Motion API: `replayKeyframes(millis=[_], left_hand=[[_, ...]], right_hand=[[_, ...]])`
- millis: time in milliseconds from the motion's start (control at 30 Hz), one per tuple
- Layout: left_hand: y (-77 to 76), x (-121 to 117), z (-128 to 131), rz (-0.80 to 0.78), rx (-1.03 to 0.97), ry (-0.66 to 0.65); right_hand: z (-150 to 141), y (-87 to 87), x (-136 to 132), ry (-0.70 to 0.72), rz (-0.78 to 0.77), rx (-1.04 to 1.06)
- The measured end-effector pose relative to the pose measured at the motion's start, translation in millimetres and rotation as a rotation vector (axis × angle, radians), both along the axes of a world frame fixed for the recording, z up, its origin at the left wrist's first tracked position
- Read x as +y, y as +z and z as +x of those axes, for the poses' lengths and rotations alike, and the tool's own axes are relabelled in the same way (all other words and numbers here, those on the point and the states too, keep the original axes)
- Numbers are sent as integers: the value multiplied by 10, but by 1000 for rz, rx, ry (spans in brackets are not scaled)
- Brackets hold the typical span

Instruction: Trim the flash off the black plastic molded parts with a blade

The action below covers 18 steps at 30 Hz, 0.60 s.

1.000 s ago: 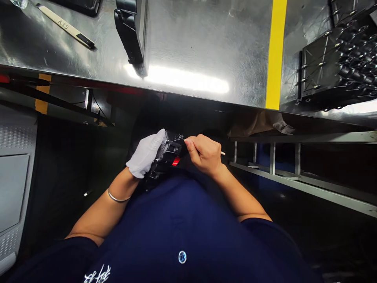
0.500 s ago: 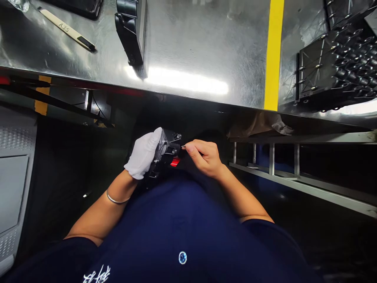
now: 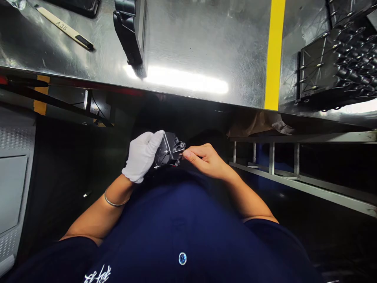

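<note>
Black part gripped in gloved left hand, just beside bare right hand pinched around a thin tool.

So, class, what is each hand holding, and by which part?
The gloved left hand holds the black part by its left side. The right hand seems to pinch something thin between thumb and forefinger; which part is hidden.
</note>
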<state>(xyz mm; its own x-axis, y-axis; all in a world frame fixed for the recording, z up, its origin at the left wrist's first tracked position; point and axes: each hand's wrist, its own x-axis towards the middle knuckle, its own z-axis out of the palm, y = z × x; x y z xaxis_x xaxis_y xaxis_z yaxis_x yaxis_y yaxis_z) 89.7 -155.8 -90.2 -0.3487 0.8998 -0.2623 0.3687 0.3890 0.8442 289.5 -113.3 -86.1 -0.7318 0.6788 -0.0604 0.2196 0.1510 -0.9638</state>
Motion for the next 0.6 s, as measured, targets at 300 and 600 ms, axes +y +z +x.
replayKeyframes(millis=[300,600], left_hand=[[30,23,32,47,19,23],[-80,34,61,-3,-41,70]], right_hand=[[-44,-133,-29,-61,394,55],[-90,-216,-27,-171,679,-33]])
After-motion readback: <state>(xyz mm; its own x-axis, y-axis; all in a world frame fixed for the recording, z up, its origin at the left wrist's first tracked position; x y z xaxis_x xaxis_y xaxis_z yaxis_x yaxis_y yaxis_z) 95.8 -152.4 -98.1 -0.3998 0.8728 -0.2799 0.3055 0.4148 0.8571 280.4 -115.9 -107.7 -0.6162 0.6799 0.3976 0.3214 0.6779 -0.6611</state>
